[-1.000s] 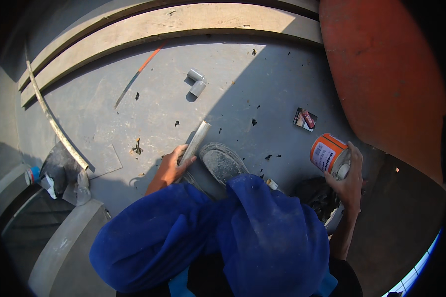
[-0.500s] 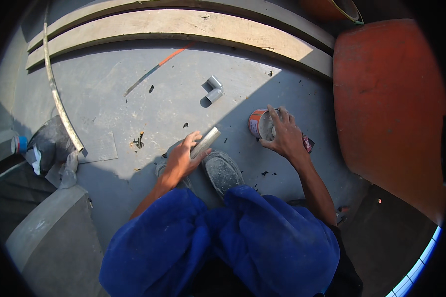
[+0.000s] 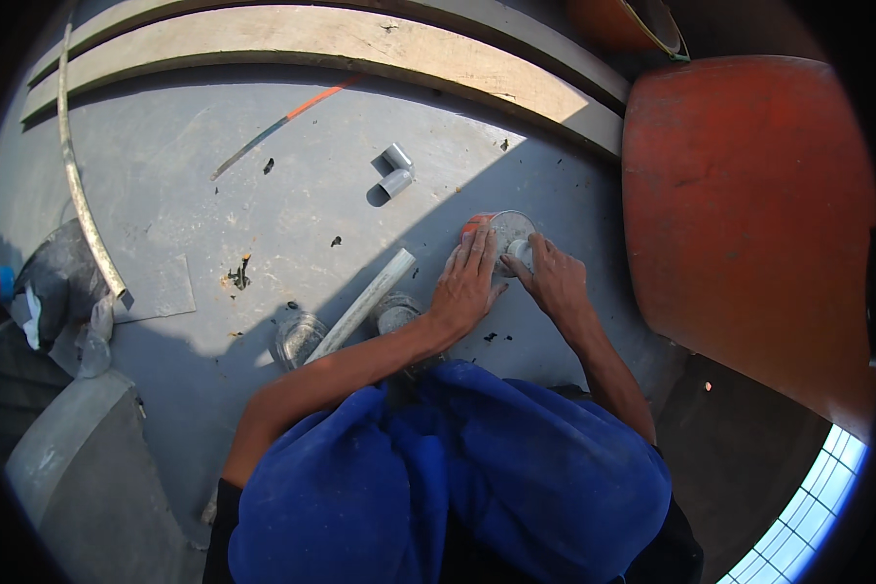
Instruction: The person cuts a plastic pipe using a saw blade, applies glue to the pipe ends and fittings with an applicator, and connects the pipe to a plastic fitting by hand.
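A short can point(image 3: 512, 220) with a grey top and an orange label stands on the grey floor in shade. My left hand point(image 3: 465, 284) is wrapped against its near left side. On the can's top sits a small pale round cap point(image 3: 521, 252), pinched between the thumb and fingers of my right hand point(image 3: 555, 282). Lying between my feet, a light grey pipe point(image 3: 362, 304) slants up to the right, its lower end hidden behind my left forearm. A grey pipe elbow point(image 3: 395, 177) rests in the sunlight farther off.
Two long wooden beams point(image 3: 292, 37) span the far side. A big red drum-like object point(image 3: 740, 204) stands at right. Left are a thin hose-like pipe point(image 3: 80, 185), a crumpled dark plastic bag point(image 3: 58, 282) and a flat grey sheet point(image 3: 165, 290). An orange-tipped thin strip point(image 3: 277, 129) lies on the floor.
My left hand has let go of the pipe, which now lies by my feet, and moved right onto the can. My right hand has shifted to pinch the cap on top.
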